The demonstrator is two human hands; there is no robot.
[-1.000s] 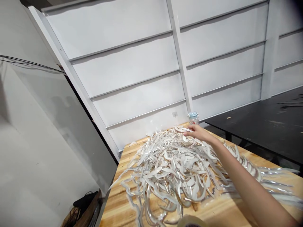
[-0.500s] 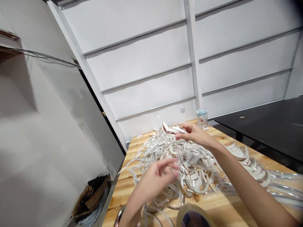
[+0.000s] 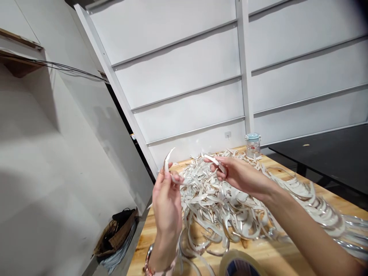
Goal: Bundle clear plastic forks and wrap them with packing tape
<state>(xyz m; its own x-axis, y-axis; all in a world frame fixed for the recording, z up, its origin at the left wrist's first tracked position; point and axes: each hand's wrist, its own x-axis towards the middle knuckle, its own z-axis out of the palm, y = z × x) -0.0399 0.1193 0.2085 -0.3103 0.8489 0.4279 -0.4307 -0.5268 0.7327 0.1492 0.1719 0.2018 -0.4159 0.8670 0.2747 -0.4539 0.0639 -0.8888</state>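
My left hand is raised over the left side of the pile, its fingers closed on a thin curved white strip that sticks up past the fingertips. To its right, my right hand holds another curved white strip with a shiny edge, pinched in its fingers. The two hands are apart. Beneath them a large heap of curved white and silvery strips spreads over the wooden table. What the strips are made of I cannot tell.
A row of similar strips lies along the table's right side. A roll of tape sits at the near edge. A lidded jar stands at the far end. A black table is to the right, a box on the floor to the left.
My left hand has risen from low over the heap and now holds a strip upright. My right hand still grips a strip, its wrist turned. The view has shifted slightly left.
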